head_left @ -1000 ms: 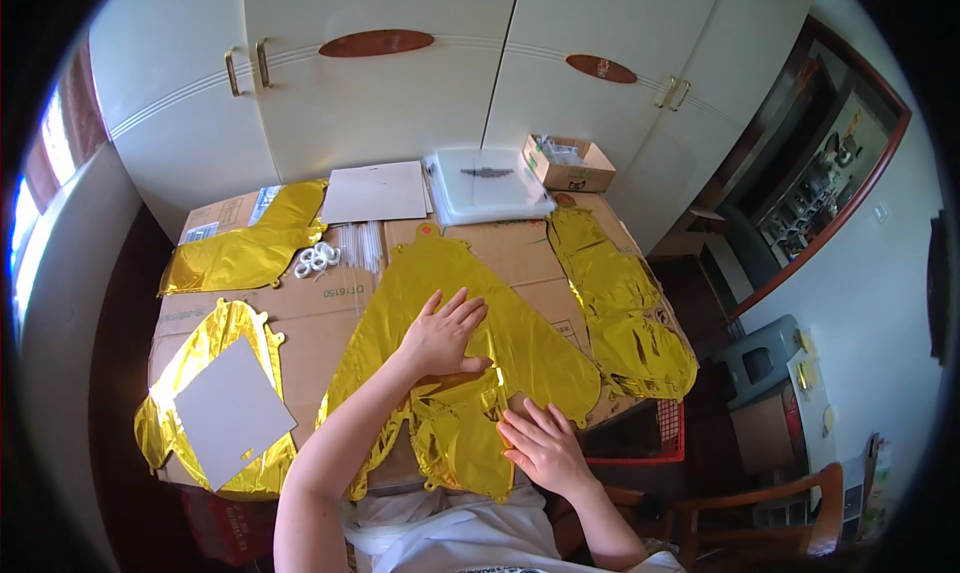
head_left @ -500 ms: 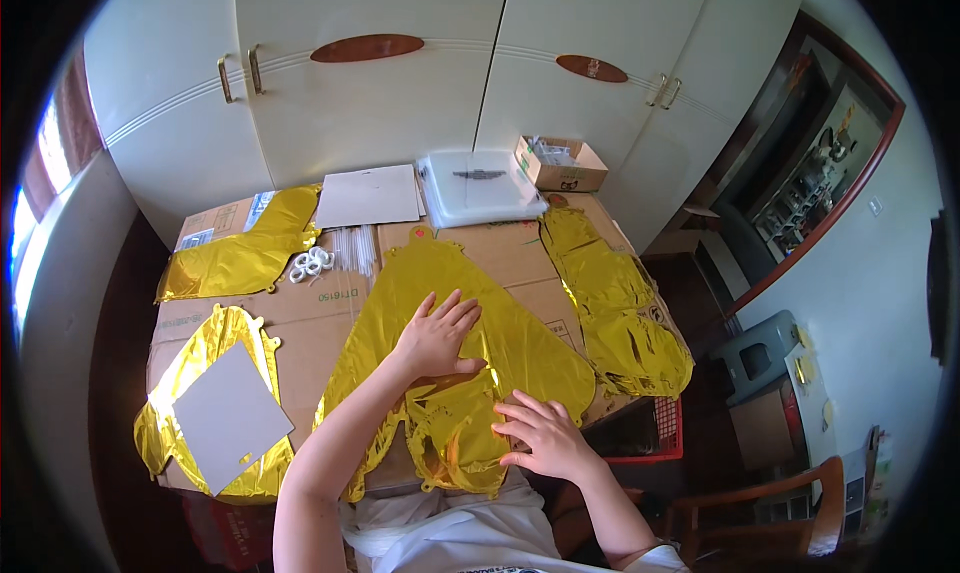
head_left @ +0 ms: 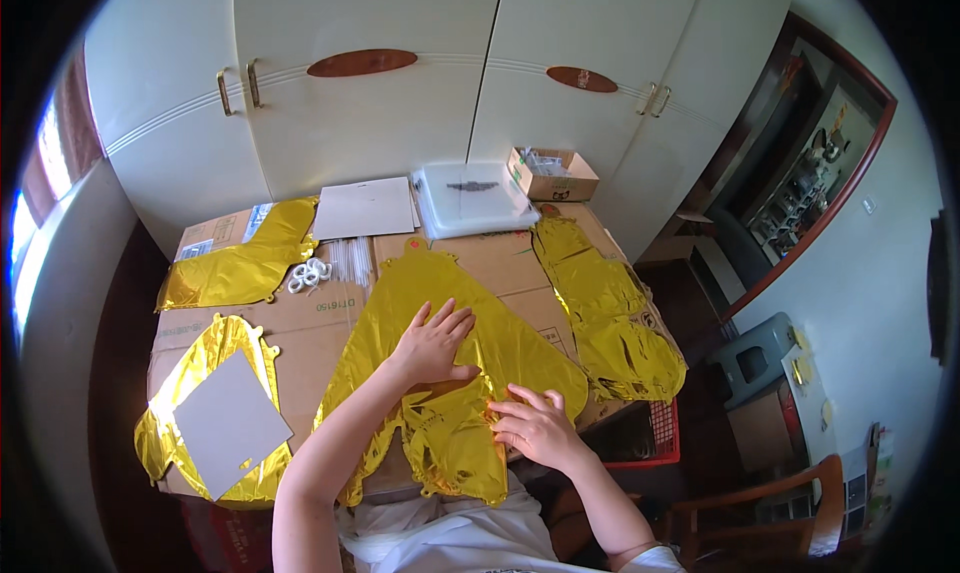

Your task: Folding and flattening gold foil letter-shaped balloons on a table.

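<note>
A flat gold foil balloon [head_left: 510,338], broad at the near end and narrowing to a tabbed tip at the far end, lies in front of me. Its near part is folded into a crinkled flap [head_left: 450,443] that hangs toward my lap. My left hand [head_left: 432,347] rests palm down on the middle of the foil, fingers spread. Beside the flap's right edge, my right hand [head_left: 535,428] touches the foil with its fingertips, fingers apart and slightly bent; its thumb is hard to make out.
More gold foil balloons lie at the far left [head_left: 240,263], near left and right [head_left: 610,313]. Grey card [head_left: 232,423] covers the near-left one. White tape rolls [head_left: 310,275], clear sticks [head_left: 349,262], grey boards [head_left: 366,209], a translucent box [head_left: 470,213] and a small carton [head_left: 555,185] sit behind.
My right hand has shifted slightly at the flap's edge and its fingers have drawn closer together. The flap's crinkles have changed and it looks flatter. My left hand stays on the foil.
</note>
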Motion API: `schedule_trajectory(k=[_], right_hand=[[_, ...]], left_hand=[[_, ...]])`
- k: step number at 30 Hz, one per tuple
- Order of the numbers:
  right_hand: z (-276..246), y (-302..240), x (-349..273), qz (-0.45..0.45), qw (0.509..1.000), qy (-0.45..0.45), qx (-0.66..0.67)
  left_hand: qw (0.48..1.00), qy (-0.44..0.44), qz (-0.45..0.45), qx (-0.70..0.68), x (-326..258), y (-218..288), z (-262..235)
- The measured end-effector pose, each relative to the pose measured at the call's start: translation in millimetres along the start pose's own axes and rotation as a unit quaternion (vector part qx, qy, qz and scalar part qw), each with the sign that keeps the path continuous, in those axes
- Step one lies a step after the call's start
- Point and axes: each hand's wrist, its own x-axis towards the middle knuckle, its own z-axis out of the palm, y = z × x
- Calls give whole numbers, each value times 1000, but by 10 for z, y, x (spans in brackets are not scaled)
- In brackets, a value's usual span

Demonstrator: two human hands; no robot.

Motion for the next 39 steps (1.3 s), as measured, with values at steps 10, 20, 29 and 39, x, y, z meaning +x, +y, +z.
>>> schedule_trajectory(k=[10, 20, 29, 39], right_hand=[[-15, -14, 64, 22, 999, 3, 28], [20, 8, 65, 51, 997, -15, 55], [15, 88, 106, 67, 995, -39, 68], [54, 103, 21, 23, 997, 38, 67]], left_hand=[[997, 61, 28, 45, -16, 86, -195], [968, 31, 238, -75, -634, 573, -292], [964, 65, 258, -14, -647, 597, -231], [968, 48, 248, -2, -659, 597, -216]])
